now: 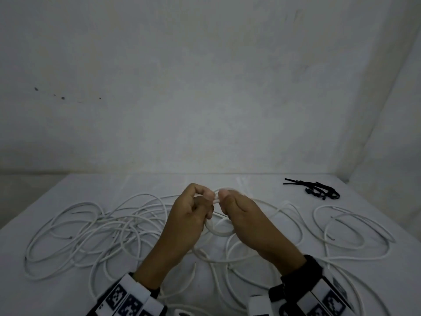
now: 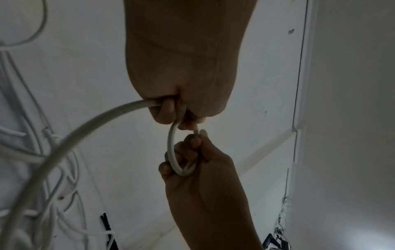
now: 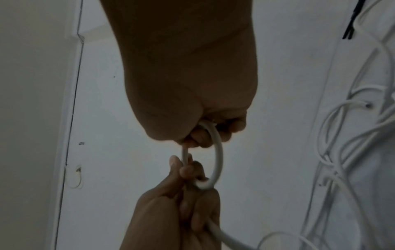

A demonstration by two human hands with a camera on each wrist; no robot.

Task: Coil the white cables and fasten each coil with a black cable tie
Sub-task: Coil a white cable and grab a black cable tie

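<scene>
Pinching one small loop [image 1: 219, 229] above the bench [image 1: 68, 192], both hands [image 1: 189, 215] [image 1: 246, 220] grip it; the cable looks springy, so hold at the crossing.

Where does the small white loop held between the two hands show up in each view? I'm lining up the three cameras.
Head: the small white loop sits at centre, low between the left hand and right hand.
Left wrist: the loop hangs at centre, just below the near hand.
Right wrist: the loop is at centre, between both hands.
Shared landmark: the black cable ties, at the bottom and top right of the wrist views.
</scene>
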